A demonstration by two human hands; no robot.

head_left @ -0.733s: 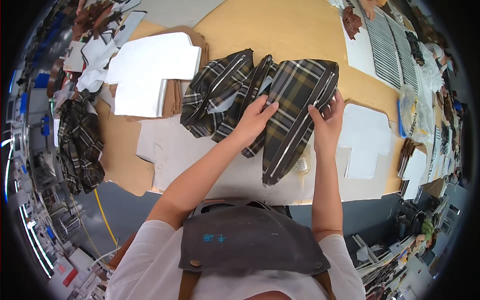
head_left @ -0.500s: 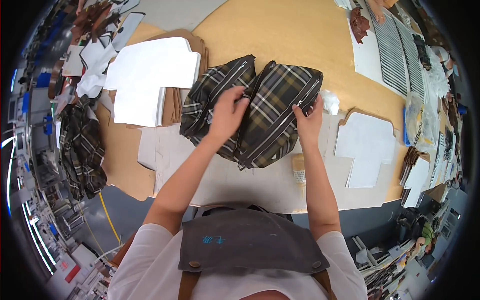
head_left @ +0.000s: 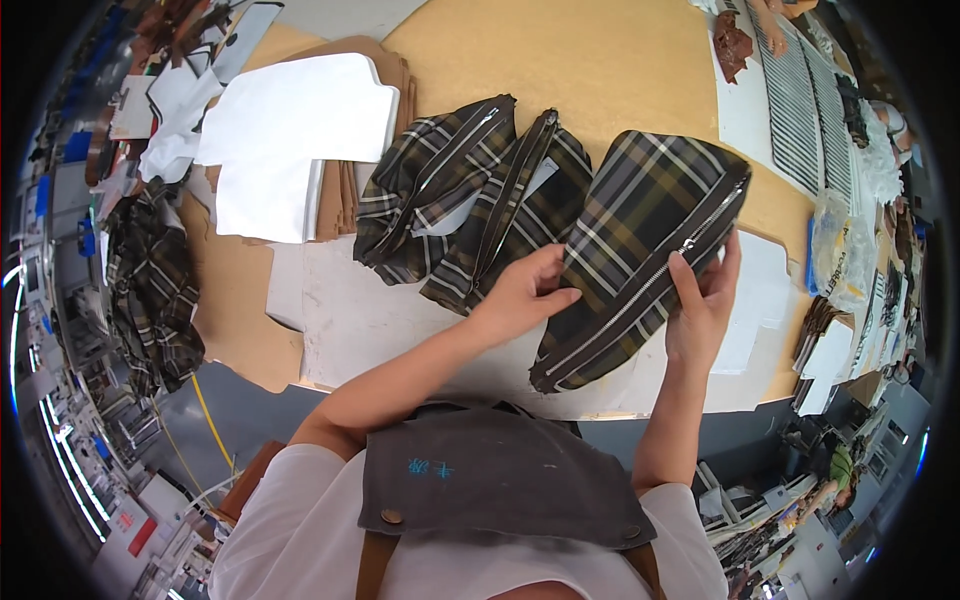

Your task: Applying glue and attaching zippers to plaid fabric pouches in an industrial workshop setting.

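Observation:
A dark plaid zip pouch (head_left: pixel 640 225) is tilted up between my hands, its long silver zipper running slantwise down the right side. My left hand (head_left: pixel 525 297) pinches its left edge, thumb in front and the other fingertips partly hidden. On the opposite side, my right hand (head_left: pixel 705 300) grips the edge beside the zipper, with some fingers hidden behind. Two more pouches of the same plaid lie to the left: a crumpled plaid pouch (head_left: pixel 395 185) and, next to it, a plaid pouch with an upright dark zipper (head_left: pixel 515 200). Pale labels show on both.
White card templates (head_left: pixel 300 110) sit on brown sheets at left. Plaid fabric (head_left: pixel 150 290) hangs over the table's left side. Another white template (head_left: pixel 745 310) lies partly behind my right hand. Zipper strips (head_left: pixel 785 110) and a clear plastic bag (head_left: pixel 835 245) are at right; a co-worker's hand (head_left: pixel 770 30) shows beyond.
The right-hand pouch has come away from the others, moving right and toward me in both hands. My left hand has shifted from the left pouches to this one's edge.

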